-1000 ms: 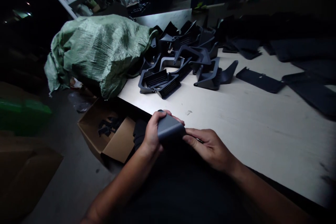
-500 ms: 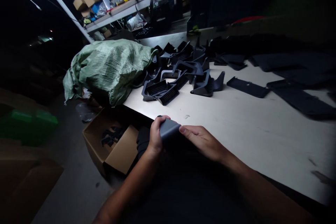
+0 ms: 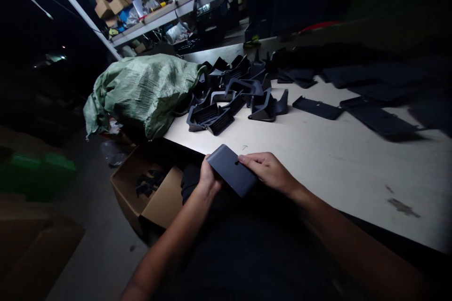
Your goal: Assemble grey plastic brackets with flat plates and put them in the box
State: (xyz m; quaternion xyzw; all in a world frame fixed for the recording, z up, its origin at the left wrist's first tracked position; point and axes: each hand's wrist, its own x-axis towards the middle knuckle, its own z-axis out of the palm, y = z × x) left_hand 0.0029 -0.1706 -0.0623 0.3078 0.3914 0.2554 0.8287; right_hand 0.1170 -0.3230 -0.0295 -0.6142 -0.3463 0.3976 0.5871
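Note:
Between my hands is a dark grey plastic panel (image 3: 231, 171), tilted so that its broad face shows, with a small dark mark or hole near the right edge. My left hand (image 3: 209, 176) grips its left end from below, most of the fingers hidden beneath. On the right edge, my right hand (image 3: 270, 169) pinches the panel, the thumb lying on the face near the dark mark. The panel is held above my lap, just off the table's front edge. On the table beyond lie several black plastic brackets (image 3: 263, 106) in a pile.
A green woven sack (image 3: 141, 89) rests at the table's left end. Flat black panels (image 3: 318, 107) lie to the right on the white table (image 3: 300, 164). Below left stands an open cardboard box (image 3: 164, 202) with black parts inside. A cluttered shelf (image 3: 155, 23) runs behind.
The panel has been turned so its broad face shows instead of its edge. My right hand has shifted its pinch along the panel; my left hand still supports the left end.

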